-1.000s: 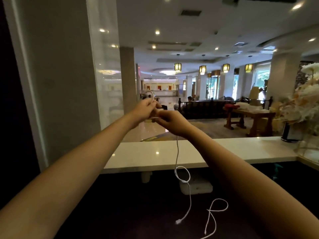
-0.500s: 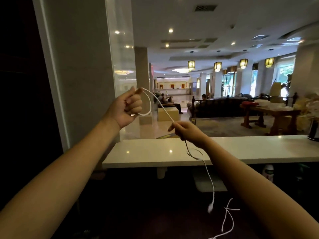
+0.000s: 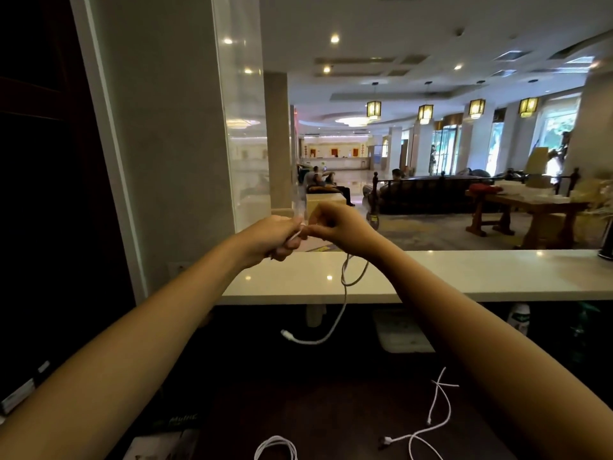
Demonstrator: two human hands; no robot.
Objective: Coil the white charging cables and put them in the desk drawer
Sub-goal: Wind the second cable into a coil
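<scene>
While both arms are stretched forward above the white counter ledge (image 3: 464,273), a white charging cable (image 3: 343,293) is pinched between the two hands, which are brought together until their fingertips touch. The left hand (image 3: 275,237) is curled into a loose fist, and a short length of the cable is seen crossing its closed fingers (image 3: 292,242). The right hand (image 3: 338,224) is bent at the wrist with its fingers drawn together on the cable at the same spot. How many turns are gathered inside the left fist cannot be told.

From below the right hand the cable is hung down, so that its long axis is roughly vertical. A small loop is formed in it in front of the ledge's front face; below the ledge the free end is swept leftward, and its plug (image 3: 286,334) is pointed to the left.

On the dark desk surface (image 3: 298,393) beneath the ledge, a second cable (image 3: 438,410) is left lying loose and crossed over itself toward the right, well apart from the hands. A third cable (image 3: 277,448) is seen coiled at the bottom edge of the view.
</scene>
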